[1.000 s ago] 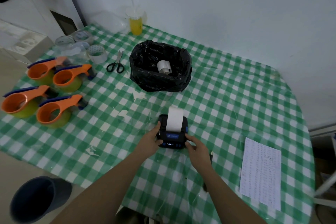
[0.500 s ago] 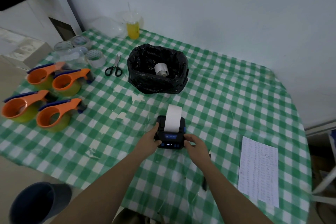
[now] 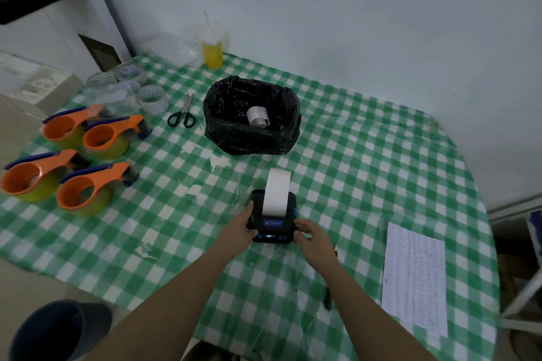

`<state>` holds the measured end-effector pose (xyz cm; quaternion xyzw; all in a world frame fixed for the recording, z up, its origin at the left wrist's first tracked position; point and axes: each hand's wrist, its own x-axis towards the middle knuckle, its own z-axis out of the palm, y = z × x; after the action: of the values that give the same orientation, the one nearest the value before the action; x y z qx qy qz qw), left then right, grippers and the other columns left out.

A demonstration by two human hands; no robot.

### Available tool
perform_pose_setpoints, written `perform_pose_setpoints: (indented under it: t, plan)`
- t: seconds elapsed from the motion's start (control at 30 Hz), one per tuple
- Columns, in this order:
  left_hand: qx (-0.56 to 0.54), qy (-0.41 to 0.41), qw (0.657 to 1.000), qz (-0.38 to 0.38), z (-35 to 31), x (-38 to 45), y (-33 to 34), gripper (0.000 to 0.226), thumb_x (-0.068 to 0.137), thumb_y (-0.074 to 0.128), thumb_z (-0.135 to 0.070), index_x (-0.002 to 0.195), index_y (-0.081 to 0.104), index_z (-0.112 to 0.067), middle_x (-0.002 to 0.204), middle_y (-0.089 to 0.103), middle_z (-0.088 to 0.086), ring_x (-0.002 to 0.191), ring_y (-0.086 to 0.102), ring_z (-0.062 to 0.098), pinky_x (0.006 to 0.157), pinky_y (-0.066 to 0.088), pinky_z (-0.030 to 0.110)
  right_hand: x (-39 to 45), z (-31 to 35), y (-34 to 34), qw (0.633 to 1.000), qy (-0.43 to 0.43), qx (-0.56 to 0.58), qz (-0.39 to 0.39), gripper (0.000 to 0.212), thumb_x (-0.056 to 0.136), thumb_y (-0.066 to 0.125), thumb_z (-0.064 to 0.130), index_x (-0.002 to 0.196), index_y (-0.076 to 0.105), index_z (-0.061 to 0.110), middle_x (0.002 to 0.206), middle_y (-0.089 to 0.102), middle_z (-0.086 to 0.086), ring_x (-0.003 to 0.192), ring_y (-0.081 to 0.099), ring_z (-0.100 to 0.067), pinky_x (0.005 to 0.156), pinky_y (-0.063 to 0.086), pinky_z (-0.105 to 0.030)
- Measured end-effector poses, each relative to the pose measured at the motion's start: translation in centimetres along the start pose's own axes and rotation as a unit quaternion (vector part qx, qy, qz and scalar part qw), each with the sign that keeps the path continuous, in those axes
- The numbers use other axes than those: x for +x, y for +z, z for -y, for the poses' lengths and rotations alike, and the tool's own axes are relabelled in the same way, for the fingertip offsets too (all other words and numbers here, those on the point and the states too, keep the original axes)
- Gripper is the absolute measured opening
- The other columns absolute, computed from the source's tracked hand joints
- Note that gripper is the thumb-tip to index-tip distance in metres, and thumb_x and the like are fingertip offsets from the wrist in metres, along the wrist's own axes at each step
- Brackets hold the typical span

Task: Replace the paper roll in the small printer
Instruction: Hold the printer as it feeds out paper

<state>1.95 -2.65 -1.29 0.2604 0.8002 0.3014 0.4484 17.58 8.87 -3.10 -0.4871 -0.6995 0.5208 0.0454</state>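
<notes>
At the far left of the table (image 3: 366,173), which is covered by a green and white checked cloth, four orange tape dispensers (image 3: 85,187) are placed in two rows. Behind them some rolls of tape (image 3: 152,97) are seen, and a pair of black-handled scissors (image 3: 181,114) is laid just beside them. A cup with yellow drink (image 3: 213,51) is standing near the wall.

More to the middle, a bin lined with a black bag (image 3: 252,117) is placed, and a used paper roll (image 3: 258,116) is lying inside it.

In front of the bin, near the table's front edge, the small printer (image 3: 272,218) is resting on the cloth. A white paper strip (image 3: 277,193) is coming out of its top and is pointed away from the person. The printer is held from both sides: the left hand (image 3: 239,227) is pressed against its left side with the fingers closed around the casing, and the right hand (image 3: 313,236) is gripping its right front corner. The lid seems closed over the paper, but this cannot be told for sure.

At the right, well apart from the printer, a printed sheet (image 3: 415,275) is lying flat on the cloth. A dark thin object (image 3: 328,299) is partly hidden by the right forearm, and what it is cannot be told.
</notes>
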Motion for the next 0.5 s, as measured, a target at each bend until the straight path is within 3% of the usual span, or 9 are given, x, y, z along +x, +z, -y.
perform_pose_setpoints:
  t: [0.17, 0.3, 0.4, 0.5]
  plan:
    - [-0.008, 0.003, 1.000, 0.003, -0.4, -0.1, -0.1, 0.074, 0.091, 0.051, -0.004, 0.148, 0.008, -0.017, 0.153, 0.030, 0.009, 0.137, 0.036, 0.024, 0.110, 0.033, 0.032, -0.1, 0.3, -0.1, 1.000, 0.000, -0.016, 0.002, 0.027, 0.092, 0.054, 0.014, 0.118, 0.059, 0.019, 0.116, 0.064, 0.000, 0.079, 0.058, -0.010, 0.067, 0.045, -0.019]
    - [0.009, 0.017, 1.000, -0.020, -0.7, -0.3, -0.4, 0.066, 0.091, 0.053, -0.009, 0.147, 0.019, -0.014, 0.154, 0.029, 0.008, 0.140, 0.031, 0.023, 0.113, 0.027, 0.032, -0.1, 0.8, -0.2, 1.000, -0.010, -0.020, -0.002, 0.027, 0.092, 0.053, 0.014, 0.118, 0.059, 0.016, 0.118, 0.064, -0.002, 0.085, 0.057, -0.010, 0.075, 0.044, -0.022]
    - [0.027, 0.010, 0.998, -0.052, -0.7, -0.3, -0.7, 0.058, 0.090, 0.055, -0.014, 0.143, 0.032, -0.013, 0.150, 0.037, 0.009, 0.135, 0.039, 0.025, 0.111, 0.033, 0.037, 0.1, 1.3, -0.4, 1.000, -0.018, -0.023, -0.002, 0.025, 0.091, 0.053, 0.014, 0.116, 0.060, 0.016, 0.118, 0.064, -0.002, 0.086, 0.058, -0.011, 0.071, 0.045, -0.022]
    - [0.046, 0.009, 0.995, -0.086, -1.1, -0.6, -1.1, 0.043, 0.090, 0.053, -0.017, 0.132, 0.047, -0.011, 0.139, 0.050, 0.011, 0.123, 0.050, 0.027, 0.100, 0.041, 0.037, -0.2, 2.0, -0.8, 1.000, -0.020, -0.023, -0.004, 0.026, 0.092, 0.052, 0.015, 0.116, 0.059, 0.015, 0.116, 0.064, -0.003, 0.086, 0.059, -0.016, 0.077, 0.047, -0.027]
